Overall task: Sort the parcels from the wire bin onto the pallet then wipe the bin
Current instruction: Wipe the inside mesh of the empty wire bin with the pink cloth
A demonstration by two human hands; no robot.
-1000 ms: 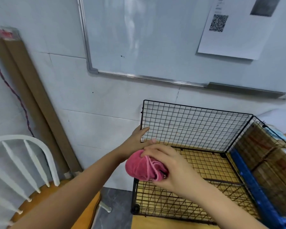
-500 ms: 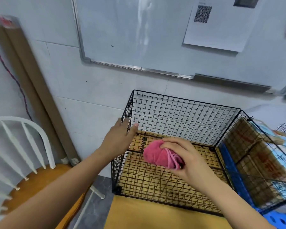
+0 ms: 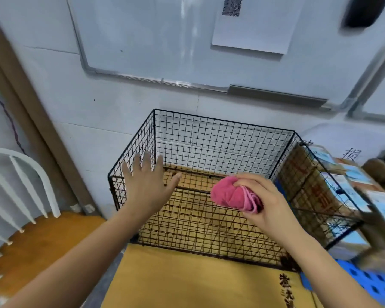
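So the wire bin point(image 3: 222, 138) sits on a flat sheet of cardboard point(image 3: 187, 278) against the wall. The person's left hand point(image 3: 147, 183) is up at the bin's left wall, fingers spread out straight and holding nothing, though I honestly can't tell if it's touching the wire. The right hand point(image 3: 267, 203) is over the middle of the bin, fingers curled tight round a balled-up pink cloth point(image 3: 229, 193), and the parcels point(image 3: 333, 181) are stacked just outside the bin's right wall, with a blue pallet point(image 3: 369, 283) showing by its near right corner.
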